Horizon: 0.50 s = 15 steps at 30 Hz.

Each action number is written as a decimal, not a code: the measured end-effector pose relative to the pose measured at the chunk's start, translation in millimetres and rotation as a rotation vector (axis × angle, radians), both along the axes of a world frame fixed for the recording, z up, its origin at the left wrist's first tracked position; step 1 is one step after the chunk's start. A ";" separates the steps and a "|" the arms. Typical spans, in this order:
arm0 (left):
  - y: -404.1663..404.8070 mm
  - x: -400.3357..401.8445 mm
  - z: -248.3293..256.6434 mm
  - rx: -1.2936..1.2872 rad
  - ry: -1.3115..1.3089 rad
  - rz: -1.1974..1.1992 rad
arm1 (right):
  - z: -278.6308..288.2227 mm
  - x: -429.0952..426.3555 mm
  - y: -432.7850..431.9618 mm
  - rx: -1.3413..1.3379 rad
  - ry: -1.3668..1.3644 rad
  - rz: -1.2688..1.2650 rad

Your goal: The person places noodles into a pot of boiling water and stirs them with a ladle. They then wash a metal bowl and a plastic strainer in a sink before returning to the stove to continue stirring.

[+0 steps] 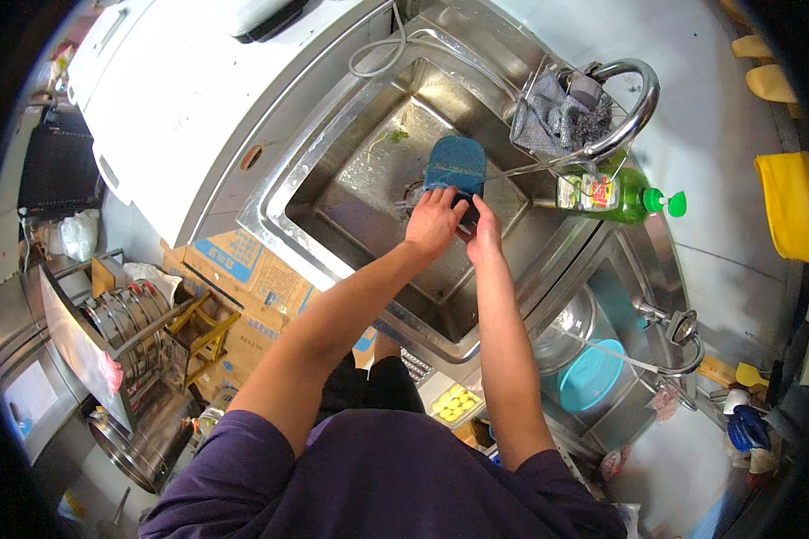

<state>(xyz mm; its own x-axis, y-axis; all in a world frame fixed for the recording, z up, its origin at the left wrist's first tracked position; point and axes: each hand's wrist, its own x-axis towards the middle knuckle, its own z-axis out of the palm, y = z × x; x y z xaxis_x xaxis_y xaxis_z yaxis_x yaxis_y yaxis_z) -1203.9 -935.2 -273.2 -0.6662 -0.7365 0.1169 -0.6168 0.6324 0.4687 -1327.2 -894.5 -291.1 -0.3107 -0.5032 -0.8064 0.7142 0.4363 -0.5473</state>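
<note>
My left hand and my right hand are close together over a stainless steel sink basin. Between them they hold a blue, round-ended object, perhaps a slipper; its near part is dark and mostly covered by my fingers. The left fingers lie across its near end, while the right hand grips the side. A thin stream of water runs onto it from a curved chrome faucet. Beyond it, a bit of green leaf lies on the wet basin floor.
Right of the basin are a wire basket with grey cloths and a green detergent pump bottle. A second sink holds a turquoise basin and a metal bowl. A white cabinet borders the left. Flattened cardboard covers the floor.
</note>
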 end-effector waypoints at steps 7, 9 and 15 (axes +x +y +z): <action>-40.6 -7.3 3.6 -0.164 -0.092 -0.353 | -17.1 -16.1 4.3 -0.083 -0.102 -0.003; -45.5 -13.7 7.5 -0.187 -0.073 -0.363 | -11.9 -18.6 8.6 -0.078 -0.088 -0.006; -31.3 1.5 6.9 -0.064 -0.095 -0.485 | -4.4 -21.2 26.3 -0.096 -0.077 -0.042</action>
<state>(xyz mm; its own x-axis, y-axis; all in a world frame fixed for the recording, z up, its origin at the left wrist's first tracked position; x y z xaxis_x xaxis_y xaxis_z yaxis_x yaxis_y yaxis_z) -1202.4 -966.5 -266.3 -0.9402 -0.3324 0.0739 -0.2825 0.8827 0.3755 -1348.4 -868.2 -295.5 -0.2718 -0.5672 -0.7775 0.7724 0.3534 -0.5278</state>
